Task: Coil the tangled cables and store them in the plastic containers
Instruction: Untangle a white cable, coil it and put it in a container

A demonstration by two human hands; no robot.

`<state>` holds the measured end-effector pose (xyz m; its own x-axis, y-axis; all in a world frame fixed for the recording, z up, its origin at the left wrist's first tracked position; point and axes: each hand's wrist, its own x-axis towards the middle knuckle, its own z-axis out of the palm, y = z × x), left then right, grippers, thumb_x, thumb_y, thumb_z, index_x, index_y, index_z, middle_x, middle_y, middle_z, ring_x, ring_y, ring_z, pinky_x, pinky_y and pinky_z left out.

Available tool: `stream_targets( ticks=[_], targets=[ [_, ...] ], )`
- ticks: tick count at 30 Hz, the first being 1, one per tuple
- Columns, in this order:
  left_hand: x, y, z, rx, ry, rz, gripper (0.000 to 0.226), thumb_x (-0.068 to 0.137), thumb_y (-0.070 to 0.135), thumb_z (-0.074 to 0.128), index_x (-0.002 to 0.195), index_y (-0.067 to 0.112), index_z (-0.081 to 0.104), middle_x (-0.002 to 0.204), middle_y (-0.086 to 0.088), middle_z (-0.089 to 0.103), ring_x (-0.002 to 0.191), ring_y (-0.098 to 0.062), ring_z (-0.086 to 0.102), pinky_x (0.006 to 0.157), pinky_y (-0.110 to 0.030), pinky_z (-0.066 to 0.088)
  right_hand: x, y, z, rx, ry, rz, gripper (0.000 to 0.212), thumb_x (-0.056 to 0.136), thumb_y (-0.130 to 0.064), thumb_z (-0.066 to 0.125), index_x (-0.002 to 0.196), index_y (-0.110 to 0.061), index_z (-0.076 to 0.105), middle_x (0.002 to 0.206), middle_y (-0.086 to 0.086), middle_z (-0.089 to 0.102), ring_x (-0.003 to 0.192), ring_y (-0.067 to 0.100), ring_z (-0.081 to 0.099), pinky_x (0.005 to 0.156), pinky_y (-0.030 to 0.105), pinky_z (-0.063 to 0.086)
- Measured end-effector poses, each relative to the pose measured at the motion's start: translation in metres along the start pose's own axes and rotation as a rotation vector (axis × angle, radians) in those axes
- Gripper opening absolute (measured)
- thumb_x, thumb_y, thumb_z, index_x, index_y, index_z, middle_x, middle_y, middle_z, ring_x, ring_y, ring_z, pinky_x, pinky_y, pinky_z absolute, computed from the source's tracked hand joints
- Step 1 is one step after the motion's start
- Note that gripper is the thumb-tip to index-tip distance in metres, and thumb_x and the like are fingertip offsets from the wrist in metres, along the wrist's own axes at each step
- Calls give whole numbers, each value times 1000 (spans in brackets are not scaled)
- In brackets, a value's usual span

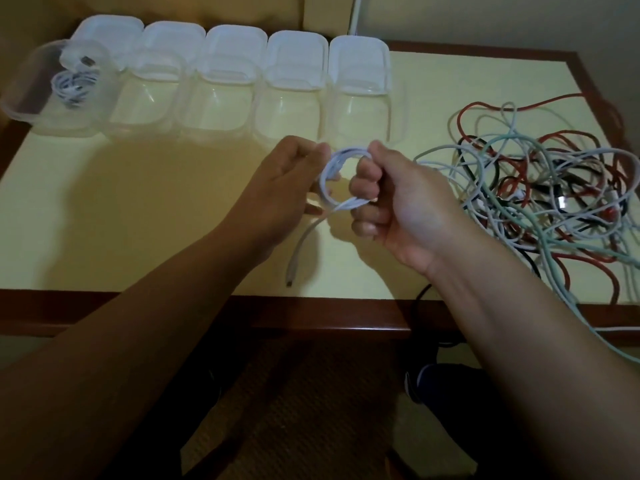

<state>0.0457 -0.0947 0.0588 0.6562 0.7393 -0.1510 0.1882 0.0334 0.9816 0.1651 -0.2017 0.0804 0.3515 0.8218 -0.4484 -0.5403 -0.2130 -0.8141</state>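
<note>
A white cable (329, 174) is wound into a small coil above the middle of the table. My left hand (287, 181) grips the coil's left side and my right hand (398, 202) grips its right side. The cable's loose end (292, 268) with a plug hangs down to the tabletop. A tangle of red, white, black and pale green cables (540, 192) lies at the right. Several clear plastic containers (291, 109) stand in a row at the back with their lids (298, 60) behind them. The leftmost container (31, 102) holds a coiled white cable (71, 86).
The yellow tabletop (138, 216) has a brown wooden rim (311, 313). Some cables from the tangle hang over the front edge at the right. A white cord (356, 15) runs up the wall behind the containers.
</note>
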Motion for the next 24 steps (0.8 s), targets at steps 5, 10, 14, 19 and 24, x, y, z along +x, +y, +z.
stream_targets(
  ticks=[5,10,14,19,24],
  targets=[
    [-6,2,-23,96,-281,-112,34,75,43,83,87,13,76,80,-7,74,72,-21,68,58,-31,51,3,-10,-8,121,83,-97,46,112,-40,36,69,-25,41,61,-7,34,49,12,18,52,29,17],
    [-3,-5,-31,189,-106,247,13,73,36,85,80,25,82,74,-3,68,70,-17,58,67,-24,42,2,-14,-10,286,7,-28,44,111,-40,38,69,-25,40,62,-8,31,46,9,17,48,25,13],
    [0,-5,-34,233,-51,218,12,83,27,83,94,22,82,73,-4,76,65,-17,67,68,-27,51,4,-7,-8,398,-73,78,45,109,-37,38,67,-25,40,59,-9,31,41,6,18,41,21,14],
    [-3,-4,-22,-216,-111,-235,17,94,9,62,100,4,77,97,-15,78,92,-25,77,96,-35,58,5,1,-5,338,-92,138,43,108,-36,41,67,-25,39,57,-10,32,40,5,17,37,20,15],
    [-3,-1,-22,-575,-165,-515,25,76,13,66,98,5,74,95,-8,76,77,-14,74,84,-31,62,4,0,-2,332,-129,165,42,108,-37,42,67,-25,38,57,-10,31,39,5,18,38,20,14]
  ],
)
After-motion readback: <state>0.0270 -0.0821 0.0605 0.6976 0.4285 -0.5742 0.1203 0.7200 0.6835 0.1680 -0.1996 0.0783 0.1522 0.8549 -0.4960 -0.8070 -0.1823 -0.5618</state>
